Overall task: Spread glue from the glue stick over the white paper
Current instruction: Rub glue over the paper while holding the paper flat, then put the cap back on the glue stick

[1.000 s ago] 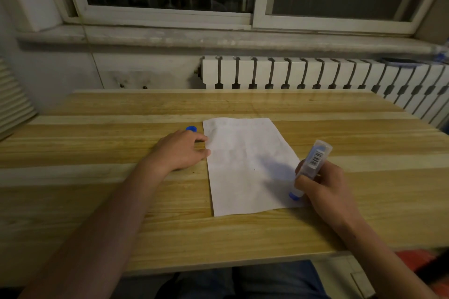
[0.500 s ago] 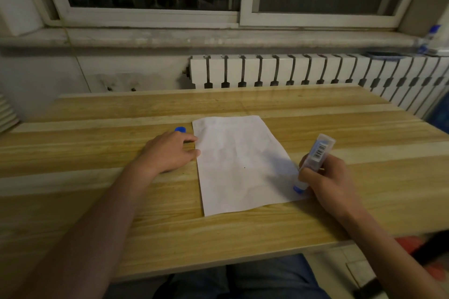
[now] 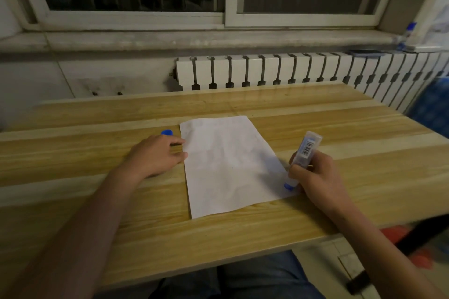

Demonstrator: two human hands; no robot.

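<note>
Right now the glue stick (image 3: 301, 160) stands tilted, its blue tip down on the near right corner of the white paper (image 3: 230, 165), which lies flat toward the middle of the wooden table (image 3: 97, 153). The right hand (image 3: 315, 177) has its fingers curled round the tube, barcode end up. The left hand (image 3: 155, 155) rests beside the sheet's left edge — fingers loosely bent, tips touching that edge and holding nothing. A small blue cap (image 3: 166, 132) sits just past it. I'd say the spreading is at its start; I can see no glue on the sheet. Next comes a firm stroke across — with the left hand pinning the sheet so it doesn't slide.
</note>
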